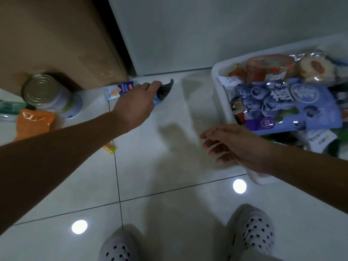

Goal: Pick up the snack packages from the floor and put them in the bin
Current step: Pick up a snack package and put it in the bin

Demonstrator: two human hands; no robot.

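My left hand (138, 103) reaches out over the floor and pinches a small dark and blue snack packet (163, 92) near the wall. Just behind it a light blue cracker packet (119, 90) lies on the tiles. My right hand (237, 146) hovers with its fingers straight and holds nothing, just left of the white bin (220, 87). The bin is full of snacks, with a big blueberry bag (286, 104) on top. An orange packet (33, 123) and a small yellow wrapper (110, 147) lie on the floor to the left.
A tin can (49, 96) stands by a cardboard box (56, 38) at the left. A green wrapper (11, 107) lies at the left edge. A white wall runs behind. My two slippered feet (188, 240) stand on glossy white tiles.
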